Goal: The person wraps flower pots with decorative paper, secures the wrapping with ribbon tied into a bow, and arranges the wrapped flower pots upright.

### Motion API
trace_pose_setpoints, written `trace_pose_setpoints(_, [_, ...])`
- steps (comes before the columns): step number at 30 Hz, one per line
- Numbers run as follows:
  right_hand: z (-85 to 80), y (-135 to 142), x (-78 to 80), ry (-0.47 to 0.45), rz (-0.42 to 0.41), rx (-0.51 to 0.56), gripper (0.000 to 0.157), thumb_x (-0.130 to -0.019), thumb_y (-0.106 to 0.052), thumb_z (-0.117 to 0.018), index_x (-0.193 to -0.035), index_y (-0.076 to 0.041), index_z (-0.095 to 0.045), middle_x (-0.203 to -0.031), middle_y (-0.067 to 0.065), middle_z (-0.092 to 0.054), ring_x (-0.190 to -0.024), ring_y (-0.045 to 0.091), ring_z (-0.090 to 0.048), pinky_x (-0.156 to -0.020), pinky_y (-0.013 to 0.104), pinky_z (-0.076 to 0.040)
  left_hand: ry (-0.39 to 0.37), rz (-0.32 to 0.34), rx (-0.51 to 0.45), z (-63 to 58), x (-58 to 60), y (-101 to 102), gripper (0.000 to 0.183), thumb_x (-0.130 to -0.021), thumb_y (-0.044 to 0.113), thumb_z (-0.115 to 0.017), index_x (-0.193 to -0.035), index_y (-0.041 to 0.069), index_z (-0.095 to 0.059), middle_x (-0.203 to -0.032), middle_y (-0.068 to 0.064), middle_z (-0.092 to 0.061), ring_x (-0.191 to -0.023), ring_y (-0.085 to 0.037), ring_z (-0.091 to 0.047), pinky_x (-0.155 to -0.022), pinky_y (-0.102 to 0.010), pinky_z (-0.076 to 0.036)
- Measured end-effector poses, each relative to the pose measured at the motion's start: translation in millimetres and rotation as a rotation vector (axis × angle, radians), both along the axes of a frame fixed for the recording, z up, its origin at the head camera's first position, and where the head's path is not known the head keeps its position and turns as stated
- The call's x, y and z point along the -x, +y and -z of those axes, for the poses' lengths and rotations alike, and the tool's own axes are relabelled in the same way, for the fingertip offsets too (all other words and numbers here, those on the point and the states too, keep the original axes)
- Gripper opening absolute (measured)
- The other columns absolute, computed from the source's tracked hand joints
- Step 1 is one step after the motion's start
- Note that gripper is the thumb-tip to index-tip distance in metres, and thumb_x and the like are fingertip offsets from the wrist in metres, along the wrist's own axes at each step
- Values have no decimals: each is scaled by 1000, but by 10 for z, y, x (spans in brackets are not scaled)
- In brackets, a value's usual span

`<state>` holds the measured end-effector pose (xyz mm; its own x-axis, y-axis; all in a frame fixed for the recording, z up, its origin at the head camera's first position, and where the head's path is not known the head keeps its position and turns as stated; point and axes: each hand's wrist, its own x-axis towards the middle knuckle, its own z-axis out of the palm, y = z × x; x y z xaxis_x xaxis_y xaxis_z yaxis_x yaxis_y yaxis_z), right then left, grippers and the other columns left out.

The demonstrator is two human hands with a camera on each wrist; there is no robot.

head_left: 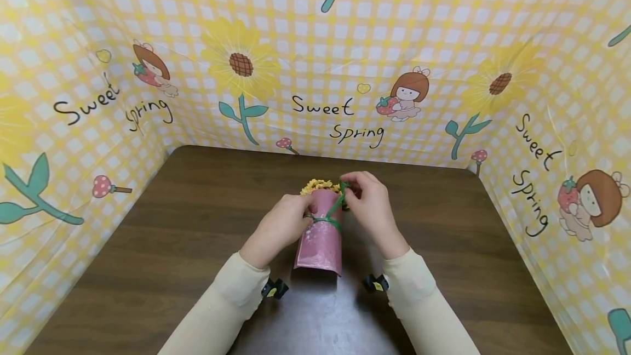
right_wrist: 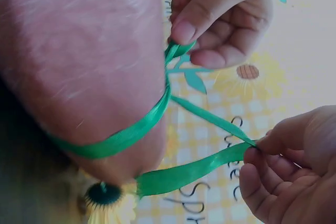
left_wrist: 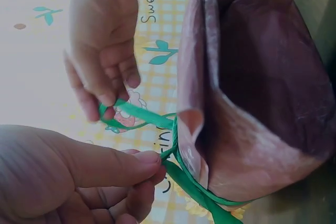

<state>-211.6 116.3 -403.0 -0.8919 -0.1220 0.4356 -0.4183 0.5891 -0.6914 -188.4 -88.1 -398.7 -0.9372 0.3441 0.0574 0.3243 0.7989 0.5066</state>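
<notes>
A bouquet wrapped in pink paper [head_left: 320,248] lies on the table, its yellow flowers [head_left: 319,184] at the far end and the wrapper's open end toward me. Green ribbon [right_wrist: 126,137] runs around the wrapper. At the bouquet's left, my left hand [head_left: 283,223] pinches the ribbon close to the paper between thumb and index finger. My right hand [head_left: 372,201], at the upper right, pinches a length of ribbon that stretches away from the wrap in a loop. A sunflower [right_wrist: 107,195] with a dark centre shows past the wrapper in the right wrist view.
The brown wooden table [head_left: 172,245] has a yellow checked cloth [head_left: 315,59] with printed flowers and lettering standing along its back and both sides. Small dark wrist cameras sit at both cuffs.
</notes>
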Motion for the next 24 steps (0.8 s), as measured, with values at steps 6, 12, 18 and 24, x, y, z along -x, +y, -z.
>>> trace_pose_setpoints(6, [-137, -171, 47, -31, -128, -13, 35, -92, 4, -62, -121, -12, -72, -115, 3, -68, -85, 15, -64, -67, 32, -55, 46, 53, -9, 20, 3, -15, 18, -88, -2, -71, -83, 16, -71, -79, 6, -66, -72, -11, -58, -63, -28, -49])
trace_pose_setpoints(12, [-175, -253, 96, -39, -271, 2, 48, -90, 9, -56, -128, -16, -70, -129, -5, -64, -91, 14, -59, -70, 30, -50, 92, 91, 14, 32, -4, 4, 21, -87, -4, -70, -80, 15, -73, -78, 4, -70, -71, -9, -58, -62, -27, -50])
trace_pose_setpoints(18, [-146, -194, 124, -82, -403, -75, 57, -96, 8, -53, -144, -21, -60, -148, -3, -56, -110, 16, -60, -80, 33, -52, 68, 80, 63, 6, -24, 36, 19, -89, -2, -68, -83, 15, -74, -81, 5, -70, -73, -9, -59, -65, -28, -52])
trace_pose_setpoints(24, [-30, -25, 91, -45, -388, -207, 54, -96, 9, -57, -146, -13, -57, -150, 5, -55, -116, 23, -65, -95, 41, -56, 59, 51, 83, 3, -39, 33, 19, -91, 1, -67, -85, 18, -73, -82, 6, -68, -71, -11, -58, -62, -29, -50])
